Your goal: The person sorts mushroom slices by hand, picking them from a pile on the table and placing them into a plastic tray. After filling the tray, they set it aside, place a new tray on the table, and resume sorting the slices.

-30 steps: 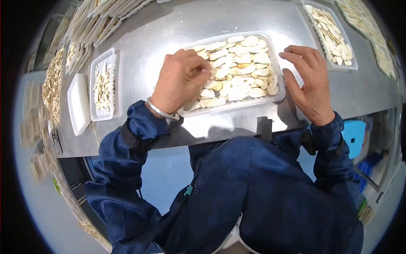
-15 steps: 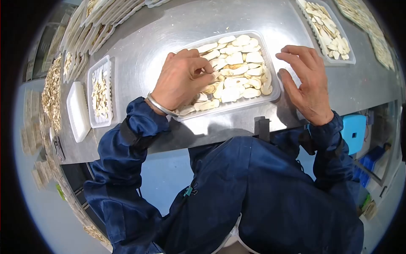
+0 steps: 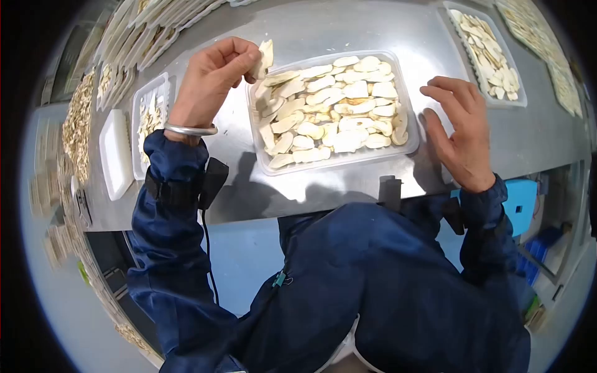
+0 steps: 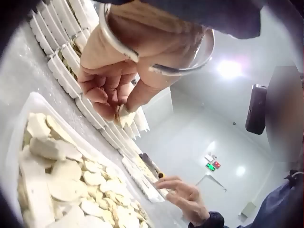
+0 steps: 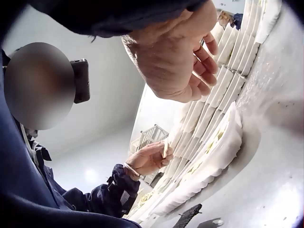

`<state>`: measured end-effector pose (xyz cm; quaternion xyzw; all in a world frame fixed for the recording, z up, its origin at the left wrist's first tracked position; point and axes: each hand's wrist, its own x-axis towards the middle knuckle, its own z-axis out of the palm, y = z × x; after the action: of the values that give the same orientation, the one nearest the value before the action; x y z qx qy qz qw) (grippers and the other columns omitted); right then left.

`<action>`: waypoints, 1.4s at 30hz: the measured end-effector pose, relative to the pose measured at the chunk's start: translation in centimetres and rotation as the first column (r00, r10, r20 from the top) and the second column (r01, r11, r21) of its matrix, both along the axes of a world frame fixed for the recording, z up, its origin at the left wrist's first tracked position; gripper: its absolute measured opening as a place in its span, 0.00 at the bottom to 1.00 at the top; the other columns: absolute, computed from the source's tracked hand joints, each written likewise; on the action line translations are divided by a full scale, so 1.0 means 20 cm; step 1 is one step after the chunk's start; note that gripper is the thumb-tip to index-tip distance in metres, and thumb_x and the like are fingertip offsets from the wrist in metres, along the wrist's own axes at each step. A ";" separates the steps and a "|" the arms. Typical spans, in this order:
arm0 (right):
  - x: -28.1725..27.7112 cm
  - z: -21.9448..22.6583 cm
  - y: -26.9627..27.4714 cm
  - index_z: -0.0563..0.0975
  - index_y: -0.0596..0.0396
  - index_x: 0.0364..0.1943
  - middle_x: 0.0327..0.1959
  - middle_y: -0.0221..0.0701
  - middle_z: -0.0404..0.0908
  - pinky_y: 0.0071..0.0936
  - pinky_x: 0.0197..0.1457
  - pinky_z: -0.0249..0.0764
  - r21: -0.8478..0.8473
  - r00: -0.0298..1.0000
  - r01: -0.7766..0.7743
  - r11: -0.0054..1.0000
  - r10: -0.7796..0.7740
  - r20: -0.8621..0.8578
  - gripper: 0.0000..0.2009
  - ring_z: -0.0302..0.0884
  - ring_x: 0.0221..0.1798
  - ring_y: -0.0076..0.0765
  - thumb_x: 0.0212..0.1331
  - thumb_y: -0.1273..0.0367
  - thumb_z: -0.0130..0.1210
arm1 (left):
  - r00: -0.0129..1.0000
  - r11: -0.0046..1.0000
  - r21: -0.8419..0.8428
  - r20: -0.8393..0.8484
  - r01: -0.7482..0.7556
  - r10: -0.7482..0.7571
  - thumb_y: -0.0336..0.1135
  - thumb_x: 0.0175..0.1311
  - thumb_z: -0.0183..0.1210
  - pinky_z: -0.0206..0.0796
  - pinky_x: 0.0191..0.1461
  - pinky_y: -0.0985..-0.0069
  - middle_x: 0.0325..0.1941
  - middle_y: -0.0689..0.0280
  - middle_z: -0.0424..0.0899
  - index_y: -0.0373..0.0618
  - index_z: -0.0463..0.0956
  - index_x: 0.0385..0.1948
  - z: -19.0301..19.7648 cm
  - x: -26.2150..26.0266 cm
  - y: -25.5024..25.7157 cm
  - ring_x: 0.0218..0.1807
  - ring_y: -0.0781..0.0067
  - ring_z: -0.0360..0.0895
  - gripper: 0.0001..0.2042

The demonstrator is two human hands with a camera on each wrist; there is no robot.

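A pale mushroom slice [image 3: 265,59] is pinched between the thumb and fingers of my left hand [image 3: 214,78], raised above the back left corner of a clear plastic tray [image 3: 336,163]. Rows of overlapping mushroom slices [image 3: 323,96] cover the tray's bottom. In the left wrist view the held slice [image 4: 126,118] shows a thin brown edge. Off the tray's right side hovers my right hand [image 3: 459,130], its fingers loosely bent and holding nothing.
A white tray of small pieces [image 3: 149,118] stands at left beside an upturned white tray [image 3: 116,152]. Another filled tray [image 3: 488,56] lies at the back right. Stacked filled trays [image 3: 155,28] line the back left, near a heap of dried slices [image 3: 78,133].
My left hand was over the tray's left part; it has lifted away to the back left with a slice between its fingers. The right hand has hardly moved.
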<state>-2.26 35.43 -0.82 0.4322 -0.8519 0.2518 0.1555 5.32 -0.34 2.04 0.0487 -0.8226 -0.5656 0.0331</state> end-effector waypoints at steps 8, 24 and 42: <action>-0.01 0.00 0.00 0.80 0.57 0.45 0.48 0.37 0.79 0.39 0.57 0.67 0.033 1.000 0.003 0.999 -0.003 0.014 0.13 0.73 0.53 0.47 0.54 0.75 0.57 | 0.965 0.965 -0.028 -0.019 -0.262 0.262 0.33 0.65 0.63 0.59 0.34 0.86 0.32 0.71 0.85 0.42 0.83 0.46 -0.03 0.22 -0.17 0.30 0.85 0.74 0.10; -0.08 -0.31 0.23 0.68 0.52 0.66 0.70 0.41 0.63 0.42 0.75 0.55 0.277 0.989 0.127 0.952 -0.142 0.034 0.25 0.58 0.71 0.52 0.63 0.72 0.48 | 0.926 0.926 0.019 0.025 -0.378 0.378 0.29 0.65 0.61 0.62 0.37 0.86 0.32 0.69 0.85 0.39 0.83 0.45 -0.17 0.40 -0.24 0.32 0.84 0.76 0.09; 0.10 -0.37 0.46 0.75 0.58 0.57 0.63 0.41 0.72 0.41 0.69 0.63 0.067 0.957 0.288 0.955 -0.290 0.029 0.20 0.68 0.65 0.50 0.59 0.73 0.52 | 0.961 0.963 -0.007 0.063 -0.268 0.268 0.26 0.63 0.62 0.65 0.34 0.85 0.31 0.70 0.85 0.39 0.82 0.43 -0.16 0.27 -0.13 0.31 0.84 0.79 0.08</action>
<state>-0.17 44.55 -8.22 0.3028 -0.9161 0.2078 0.1607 10.77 -2.94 -1.09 0.1777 -0.8087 -0.5545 0.0833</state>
